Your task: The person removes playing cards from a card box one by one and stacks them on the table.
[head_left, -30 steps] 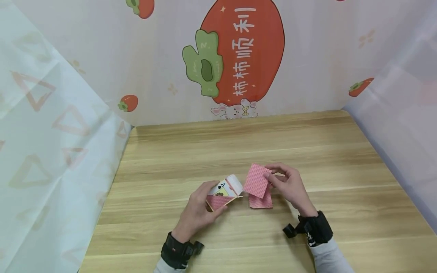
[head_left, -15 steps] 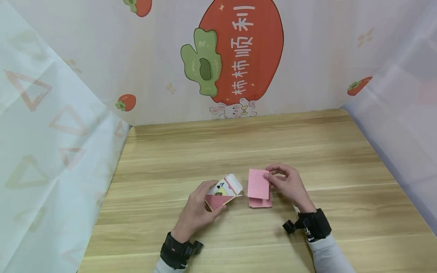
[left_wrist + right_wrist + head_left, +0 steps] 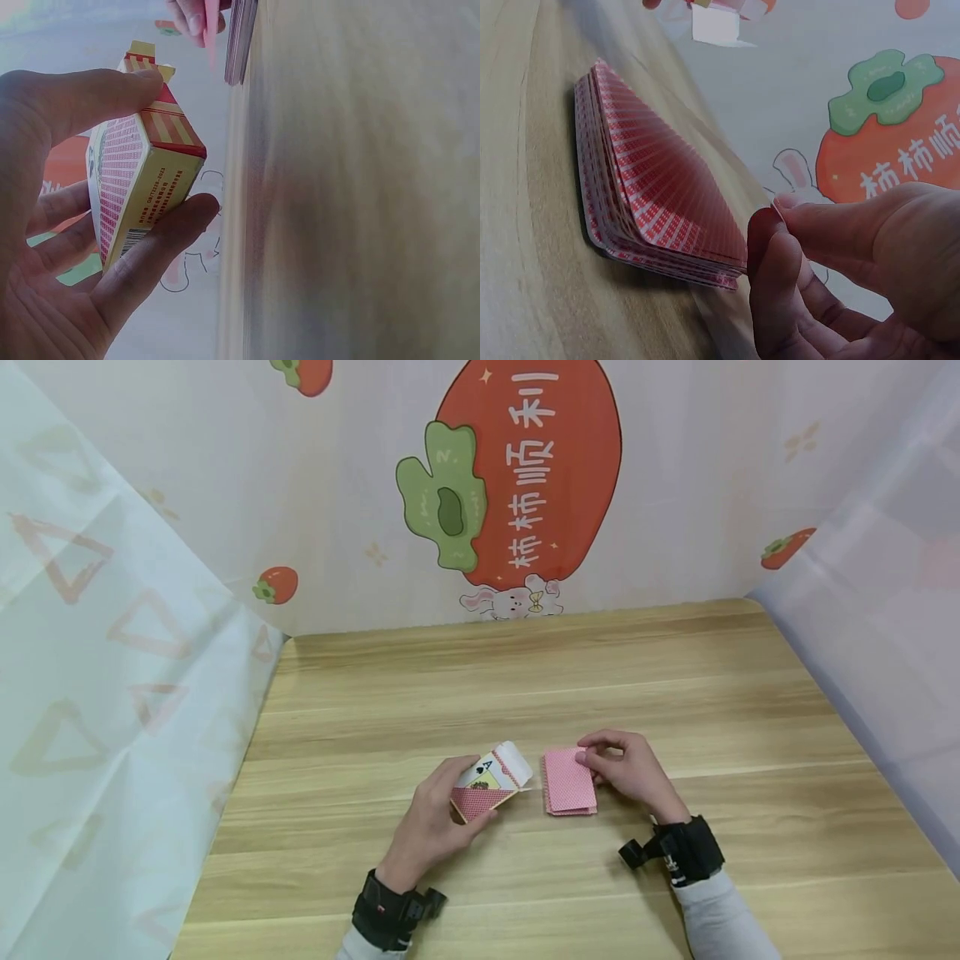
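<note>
Gripping a tilted box (image 3: 482, 802), the left hand (image 3: 429, 827) hangs beside the deck (image 3: 594, 176) on the table (image 3: 390, 693), over which the right hand (image 3: 632, 774) pinches a card (image 3: 567, 783) near its corner, probably best squared up before release.

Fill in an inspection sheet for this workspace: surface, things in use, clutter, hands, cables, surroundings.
Surface: wood-grain table, lit evenly in the head view.
Things in use: patterned card box, held tilted, end flap open, an A and a spade showing near the flap; stack of cards on the table; one red-backed card over the stack, contact between them unclear.
Clutter: nothing seen.
Left hand: holds the card box between thumb and fingers.
Right hand: pinches the red-backed card near a corner.
Cables: nothing seen; a black band on each wrist.
Surroundings: pale cloth behind the table, printed with red fruit, a rabbit and Chinese characters; more cloth at both sides.
</note>
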Motion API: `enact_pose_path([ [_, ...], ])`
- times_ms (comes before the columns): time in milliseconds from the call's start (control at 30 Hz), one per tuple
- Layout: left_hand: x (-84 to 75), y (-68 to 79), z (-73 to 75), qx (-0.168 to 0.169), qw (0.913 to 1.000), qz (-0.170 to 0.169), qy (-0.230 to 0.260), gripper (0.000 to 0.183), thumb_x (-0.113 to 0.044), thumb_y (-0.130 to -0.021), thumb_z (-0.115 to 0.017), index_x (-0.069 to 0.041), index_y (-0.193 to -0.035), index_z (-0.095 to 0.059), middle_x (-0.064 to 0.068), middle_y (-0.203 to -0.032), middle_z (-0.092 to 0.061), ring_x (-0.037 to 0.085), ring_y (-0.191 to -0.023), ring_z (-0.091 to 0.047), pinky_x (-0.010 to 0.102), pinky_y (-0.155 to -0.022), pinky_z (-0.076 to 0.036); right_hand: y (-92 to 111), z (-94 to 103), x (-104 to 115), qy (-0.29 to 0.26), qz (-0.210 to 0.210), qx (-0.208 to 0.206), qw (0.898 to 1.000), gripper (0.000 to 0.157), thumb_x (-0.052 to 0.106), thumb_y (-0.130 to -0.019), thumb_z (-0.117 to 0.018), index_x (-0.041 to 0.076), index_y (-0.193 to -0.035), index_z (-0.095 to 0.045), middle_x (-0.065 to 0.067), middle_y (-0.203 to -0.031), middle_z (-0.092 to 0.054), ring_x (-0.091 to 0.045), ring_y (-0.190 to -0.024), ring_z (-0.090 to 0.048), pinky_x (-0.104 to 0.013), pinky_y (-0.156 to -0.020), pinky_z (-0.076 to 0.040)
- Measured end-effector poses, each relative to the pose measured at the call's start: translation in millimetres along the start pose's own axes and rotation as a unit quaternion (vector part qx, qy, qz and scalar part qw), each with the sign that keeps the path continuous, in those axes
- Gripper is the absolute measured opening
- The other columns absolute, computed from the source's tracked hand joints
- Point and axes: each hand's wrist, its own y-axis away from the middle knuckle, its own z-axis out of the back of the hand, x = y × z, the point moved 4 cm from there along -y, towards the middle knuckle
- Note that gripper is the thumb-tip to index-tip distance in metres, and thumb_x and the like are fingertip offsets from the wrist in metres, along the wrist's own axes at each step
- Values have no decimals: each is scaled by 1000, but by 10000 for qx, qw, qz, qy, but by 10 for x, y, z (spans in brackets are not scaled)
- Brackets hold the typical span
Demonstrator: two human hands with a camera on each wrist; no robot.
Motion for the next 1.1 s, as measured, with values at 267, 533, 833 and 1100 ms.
enact_pose_path([
  [267, 9, -10, 6, 15, 10000, 80, 15, 75, -29, -77, -90, -5, -139, -56, 7, -129, -65, 19, -114, -65, 39, -94, -57, -14, 1, 23, 590, 176, -180, 9979, 23, 14, -89, -78, 1, -109, -76, -13, -94, -68, -16, -69, -66, -28, -58, -55],
  [533, 13, -39, 25, 34, 10000, 66, -2, 75, -28, -77, -90, -5, -139, -55, 7, -129, -65, 19, -115, -65, 40, -93, -57, -39, -3, 40, 841, 281, -223, 9958, 22, 15, -90, -78, 3, -107, -76, -10, -89, -67, -15, -66, -63, -26, -56, -50],
  [833, 11, -42, 24, -13, 10000, -22, -7, 77, -27, -75, -91, -5, -139, -55, 7, -129, -65, 19, -114, -65, 40, -92, -58, -46, -8, 62, 949, 345, -312, 9944, 23, 18, -90, -79, 2, -107, -76, -9, -89, -69, -15, -68, -64, -25, -57, -47],
  [1100, -5, -2, -17, 21, 9999, -137, 22, 76, -28, -76, -91, -5, -139, -56, 7, -130, -65, 19, -115, -65, 39, -93, -58, 58, -69, 173, 585, 787, -532, 9938, 21, 13, -91, -76, -1, -108, -75, -11, -94, -72, -19, -78, -70, -23, -62, -54],
])
